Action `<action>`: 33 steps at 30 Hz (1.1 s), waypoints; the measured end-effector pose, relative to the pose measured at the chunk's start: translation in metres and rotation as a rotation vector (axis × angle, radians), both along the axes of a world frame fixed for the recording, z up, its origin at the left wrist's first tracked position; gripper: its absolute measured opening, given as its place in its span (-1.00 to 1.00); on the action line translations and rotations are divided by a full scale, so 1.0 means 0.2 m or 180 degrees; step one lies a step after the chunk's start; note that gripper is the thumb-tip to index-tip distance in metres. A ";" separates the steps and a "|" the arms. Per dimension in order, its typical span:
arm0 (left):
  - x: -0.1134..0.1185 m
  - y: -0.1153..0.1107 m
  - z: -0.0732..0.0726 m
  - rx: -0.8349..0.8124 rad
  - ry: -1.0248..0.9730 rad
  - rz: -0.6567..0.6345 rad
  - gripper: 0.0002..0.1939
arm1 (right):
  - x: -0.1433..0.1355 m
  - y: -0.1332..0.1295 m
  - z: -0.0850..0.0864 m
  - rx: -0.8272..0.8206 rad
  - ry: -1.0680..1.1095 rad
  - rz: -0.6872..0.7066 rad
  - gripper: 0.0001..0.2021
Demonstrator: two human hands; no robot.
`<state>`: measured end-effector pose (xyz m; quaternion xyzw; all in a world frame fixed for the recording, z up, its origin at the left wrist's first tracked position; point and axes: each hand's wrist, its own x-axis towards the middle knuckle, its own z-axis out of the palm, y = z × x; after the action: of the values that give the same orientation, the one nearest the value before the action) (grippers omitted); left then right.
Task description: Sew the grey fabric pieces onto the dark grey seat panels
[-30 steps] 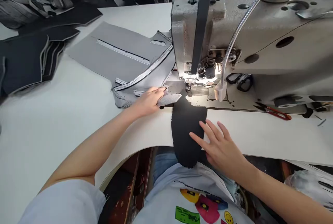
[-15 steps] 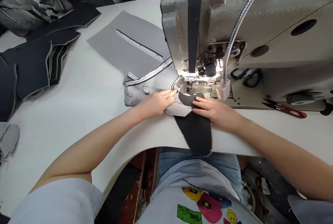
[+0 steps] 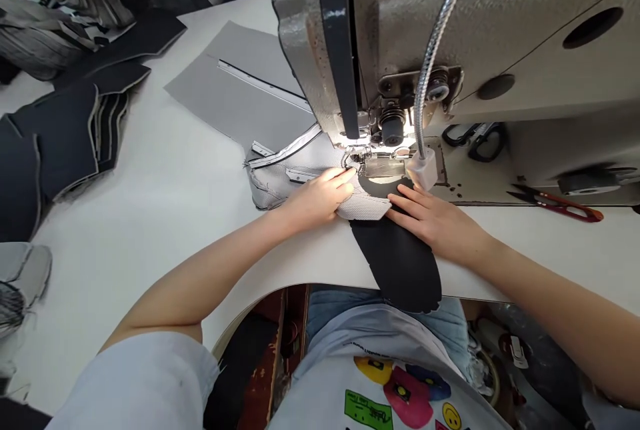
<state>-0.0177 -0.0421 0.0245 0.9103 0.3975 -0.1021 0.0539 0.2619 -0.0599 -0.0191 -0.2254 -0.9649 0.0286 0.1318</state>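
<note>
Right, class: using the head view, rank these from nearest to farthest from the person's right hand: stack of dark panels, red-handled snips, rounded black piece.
1. Rounded black piece: touching the right hand, under its fingers.
2. Red-handled snips: off to the right.
3. Stack of dark panels: across at the far left.

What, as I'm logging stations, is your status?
Left hand on gray fabric; right hand on black piece. Gray fabric overlaps black piece at sewing machine. Red-handled snips off right.
</note>
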 end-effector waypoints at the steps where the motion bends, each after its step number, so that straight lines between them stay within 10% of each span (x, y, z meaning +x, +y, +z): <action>1: 0.01 0.00 0.01 -0.0023 0.0005 0.0021 -0.64 | 0.01 0.00 0.00 0.0001 -0.0024 -0.0013 -0.55; 33: 0.09 0.03 0.03 -0.0044 0.0033 0.0154 -0.57 | 0.06 0.05 0.04 -0.0206 -0.0124 -0.0155 -0.45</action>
<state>0.0011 -0.0354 0.0295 0.8995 0.4189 -0.1083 0.0607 0.2730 -0.0492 -0.0107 -0.2535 -0.9601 0.0521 0.1063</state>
